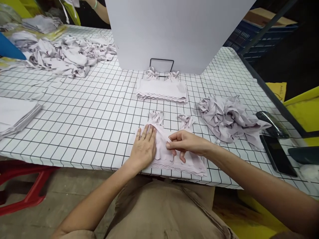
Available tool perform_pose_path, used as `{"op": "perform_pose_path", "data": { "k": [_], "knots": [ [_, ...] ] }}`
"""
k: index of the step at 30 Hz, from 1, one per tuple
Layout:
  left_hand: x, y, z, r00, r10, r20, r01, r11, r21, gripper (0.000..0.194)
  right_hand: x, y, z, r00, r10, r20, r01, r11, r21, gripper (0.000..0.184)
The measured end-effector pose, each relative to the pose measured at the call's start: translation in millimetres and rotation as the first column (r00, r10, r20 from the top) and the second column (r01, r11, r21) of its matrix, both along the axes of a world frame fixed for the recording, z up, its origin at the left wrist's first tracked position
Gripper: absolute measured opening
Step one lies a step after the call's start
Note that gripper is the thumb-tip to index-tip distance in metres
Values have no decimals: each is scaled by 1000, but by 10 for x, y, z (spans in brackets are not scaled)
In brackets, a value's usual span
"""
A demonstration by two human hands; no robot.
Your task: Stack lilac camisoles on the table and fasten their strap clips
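A pale pink camisole (181, 162) with wavy edges and bunched straps lies at the table's near edge, with layers of similar cloth under it. My left hand (144, 146) rests flat on its left side, fingers stretched out, a ring on one of them. Thumb and index finger of my right hand (185, 142) are pinched together on the camisole's cloth near its middle, while the other fingers curl loosely below. Just beyond, a neat stack of folded camisoles (161, 88) lies with its straps gathered at the far side.
A large pale board (169, 33) stands behind the stack. Crumpled garments (224, 116) lie at right beside a phone (277, 156) and a dark glossy object (272, 124). A loose cloth heap (72, 54) and a folded pile (17, 116) occupy the left. Another person's arm (102, 11) shows behind.
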State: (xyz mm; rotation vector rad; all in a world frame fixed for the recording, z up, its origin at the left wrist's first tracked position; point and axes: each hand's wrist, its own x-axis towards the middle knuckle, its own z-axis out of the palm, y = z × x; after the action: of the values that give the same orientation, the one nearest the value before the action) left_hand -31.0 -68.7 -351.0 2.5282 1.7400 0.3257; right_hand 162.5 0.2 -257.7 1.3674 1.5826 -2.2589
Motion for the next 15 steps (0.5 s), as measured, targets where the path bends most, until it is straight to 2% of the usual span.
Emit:
{"op": "perform_pose_path", "data": {
  "k": [2, 6, 8, 9, 10, 11, 12, 13, 14, 15],
  "knots": [
    [8, -4, -15, 1000, 3, 2, -3, 1000, 0, 57, 95, -77, 59, 999, 32, -10, -32, 999, 41, 42],
    [11, 1, -32, 994, 13, 111, -12, 1000, -10, 55, 228, -185, 64, 999, 40, 25, -46, 950, 308, 41],
    [-16, 15, 12, 950, 33, 309, -27, 999, -23, 49, 250, -198, 20, 1000, 11, 0, -11, 945, 328, 44],
    [-38, 24, 57, 881, 62, 468, -46, 998, -46, 44, 251, -196, -5, 999, -15, -31, 23, 952, 304, 45],
    [-64, 32, 117, 751, 110, 651, -67, 994, -91, 37, 247, -191, -31, 997, -48, -65, 64, 960, 272, 45],
    [-92, 38, 192, 549, 174, 818, -69, 984, -163, 29, 239, -184, -53, 991, -93, -95, 114, 963, 243, 44],
    [-118, 42, 277, 290, 252, 923, -35, 967, -253, 25, 228, -176, -71, 983, -141, -118, 164, 961, 222, 43],
    [-140, 43, 367, 23, 339, 941, 42, 940, -340, 26, 215, -169, -85, 974, -183, -132, 208, 956, 208, 43],
    [-154, 39, 454, -208, 423, 882, 143, 905, -400, 29, 202, -164, -96, 966, -219, -140, 244, 950, 198, 43],
    [-160, 31, 532, -375, 493, 785, 247, 870, -428, 33, 189, -161, -105, 956, -251, -149, 277, 944, 182, 42]
  ]
}}
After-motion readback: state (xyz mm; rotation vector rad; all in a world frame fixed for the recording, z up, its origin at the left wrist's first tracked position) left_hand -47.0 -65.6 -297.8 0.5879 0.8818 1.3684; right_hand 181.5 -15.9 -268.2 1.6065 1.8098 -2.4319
